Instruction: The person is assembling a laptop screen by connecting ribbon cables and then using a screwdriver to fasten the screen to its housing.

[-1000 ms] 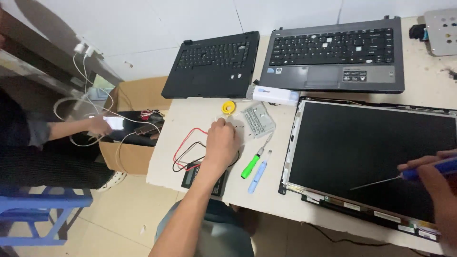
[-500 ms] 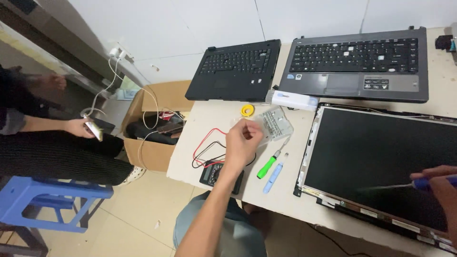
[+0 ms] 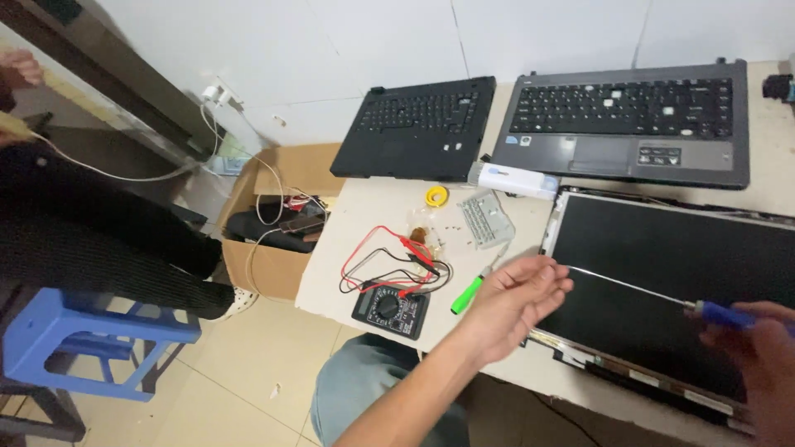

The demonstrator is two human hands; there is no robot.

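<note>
My left hand (image 3: pixel 517 298) is lifted over the table's front edge, its fingertips close together at the tip of a thin screwdriver (image 3: pixel 629 287). Whether it pinches anything small I cannot tell. My right hand (image 3: pixel 758 360) grips the screwdriver's blue handle at the far right, with the shaft lying across a dark laptop screen panel (image 3: pixel 662 248) flat on the table. A green-handled screwdriver (image 3: pixel 466 295) lies just left of my left hand.
A black multimeter (image 3: pixel 389 308) with red and black leads sits near the table's corner, beside a yellow tape roll (image 3: pixel 436 196) and a grey plastic part (image 3: pixel 484 219). Behind are a black laptop base (image 3: pixel 422 128), a grey laptop base (image 3: pixel 629 124) and a white box (image 3: pixel 513 180). On the floor: cardboard box (image 3: pixel 273 215), blue stool (image 3: pixel 91 339), a seated person in black (image 3: pixel 83 232).
My left hand has left the small parts by the grey plastic piece and moved right to the screwdriver's tip. My view has shifted left and closer.
</note>
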